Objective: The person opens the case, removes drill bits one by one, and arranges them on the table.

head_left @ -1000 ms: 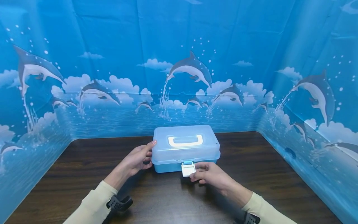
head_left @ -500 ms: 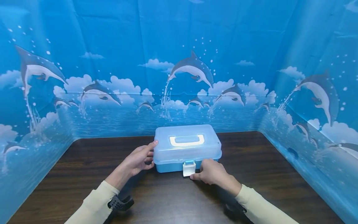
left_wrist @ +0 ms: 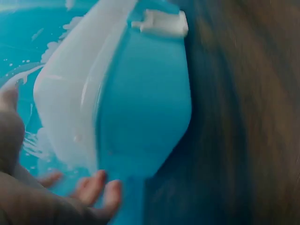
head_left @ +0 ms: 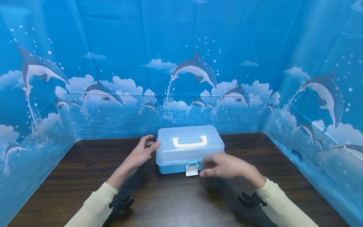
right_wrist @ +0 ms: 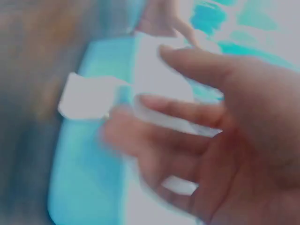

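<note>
A plastic storage box (head_left: 173, 169) with a blue base, a frosted clear lid (head_left: 177, 155) and a white carrying handle (head_left: 190, 144) sits on the table, its lid down. At its front a white latch (head_left: 192, 169) hangs swung out from the blue wall. My left hand (head_left: 138, 156) is at the box's left side, thumb near the lid's edge, fingers spread and holding nothing. My right hand (head_left: 227, 166) hovers in front of the box, just right of the latch, fingers loosely bent and apart from it. Motion blurs this hand in the right wrist view.
The box stands near the back edge of a dark wood-grain table (head_left: 175, 201). Behind and at both sides hangs a blue sheet (head_left: 119, 63) printed with dolphins. A black wrist strap (head_left: 121, 202) shows at the left sleeve.
My right hand has come off the latch and drawn back to the right. My left fingers have lifted from the box's lower side; the box has barely moved.
</note>
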Motion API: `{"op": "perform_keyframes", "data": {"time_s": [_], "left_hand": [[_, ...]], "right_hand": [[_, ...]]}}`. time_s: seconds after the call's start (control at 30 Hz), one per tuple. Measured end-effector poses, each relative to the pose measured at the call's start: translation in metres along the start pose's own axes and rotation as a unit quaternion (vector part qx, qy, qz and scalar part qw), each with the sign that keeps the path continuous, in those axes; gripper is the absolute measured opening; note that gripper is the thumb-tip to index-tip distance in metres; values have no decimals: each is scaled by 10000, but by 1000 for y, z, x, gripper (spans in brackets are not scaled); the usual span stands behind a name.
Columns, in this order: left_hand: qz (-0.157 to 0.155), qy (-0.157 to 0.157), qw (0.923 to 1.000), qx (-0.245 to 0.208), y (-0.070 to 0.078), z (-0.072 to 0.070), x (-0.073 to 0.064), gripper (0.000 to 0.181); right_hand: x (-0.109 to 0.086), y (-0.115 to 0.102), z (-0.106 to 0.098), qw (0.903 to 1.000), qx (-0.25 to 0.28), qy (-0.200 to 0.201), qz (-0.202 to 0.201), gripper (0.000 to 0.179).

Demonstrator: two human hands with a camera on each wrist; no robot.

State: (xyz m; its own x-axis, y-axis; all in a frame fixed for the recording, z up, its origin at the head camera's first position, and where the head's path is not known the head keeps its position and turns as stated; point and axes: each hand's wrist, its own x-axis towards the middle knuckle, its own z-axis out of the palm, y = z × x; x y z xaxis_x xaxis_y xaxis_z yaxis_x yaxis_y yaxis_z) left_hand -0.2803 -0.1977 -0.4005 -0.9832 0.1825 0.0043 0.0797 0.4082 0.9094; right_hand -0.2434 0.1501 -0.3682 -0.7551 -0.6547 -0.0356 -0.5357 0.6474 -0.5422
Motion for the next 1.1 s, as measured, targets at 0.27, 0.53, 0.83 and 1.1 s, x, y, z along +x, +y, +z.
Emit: {"op": "perform_keyframes", "data": {"time_s": [0.27, 0.53, 0.83, 1.1], "left_hand": [[2001, 105, 9421, 2688, 3, 0, -1, 122], [1640, -400, 9696, 1772, -18, 11, 1, 118], [1763, -255, 9710, 1598, -16, 11, 1, 117], [1871, -287, 9733, 1301, -15, 9, 1, 114]], "right_hand": [[-5, 50, -35, 9658, -510, 2401, -836, 47], [8, 106, -11, 9818, -28, 1844, -461, 113], [8, 122, 0, 9771, 468, 2032, -424, 109], [6, 117, -5, 9762, 413, 2102, -333, 106]]}}
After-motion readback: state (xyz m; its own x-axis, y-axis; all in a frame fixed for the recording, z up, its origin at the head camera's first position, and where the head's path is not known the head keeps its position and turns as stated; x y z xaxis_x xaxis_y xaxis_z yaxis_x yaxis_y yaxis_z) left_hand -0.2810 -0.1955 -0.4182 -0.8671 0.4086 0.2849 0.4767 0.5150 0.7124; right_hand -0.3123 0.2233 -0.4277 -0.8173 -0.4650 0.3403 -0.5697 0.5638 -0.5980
